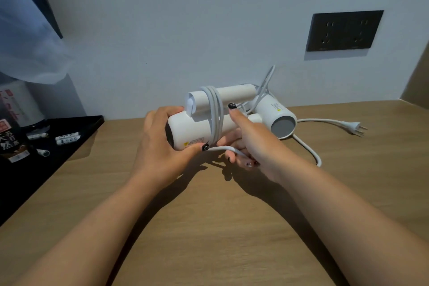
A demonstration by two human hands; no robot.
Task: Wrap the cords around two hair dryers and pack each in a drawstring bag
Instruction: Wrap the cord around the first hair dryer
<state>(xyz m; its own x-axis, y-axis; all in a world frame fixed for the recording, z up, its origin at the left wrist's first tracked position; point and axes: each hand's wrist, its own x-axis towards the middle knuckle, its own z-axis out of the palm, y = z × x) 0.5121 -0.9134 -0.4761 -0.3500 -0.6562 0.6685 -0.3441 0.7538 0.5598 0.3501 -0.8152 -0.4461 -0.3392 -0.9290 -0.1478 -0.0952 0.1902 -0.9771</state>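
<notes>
My left hand (160, 146) grips the barrel of a white hair dryer (192, 127), held just above the wooden table. Its folded handle points right, and several turns of white cord (214, 114) lie around barrel and handle. My right hand (250, 144) holds the loose run of that cord (228, 149) in its curled fingers under the dryer, with the index finger stretched up along the wraps. A second white hair dryer (276, 111) lies on the table behind, by the wall. Its cord (311, 151) trails loose and its plug (355, 126) rests to the right. No drawstring bag is in view.
A black tray (76, 137) at the left carries small white tubes, a dark bottle (12, 139) and a kettle. A dark socket panel (343, 30) is set in the wall at the back right. Pale curtain fabric (27, 37) hangs at the top left. The wooden table (209, 227) stretches toward me.
</notes>
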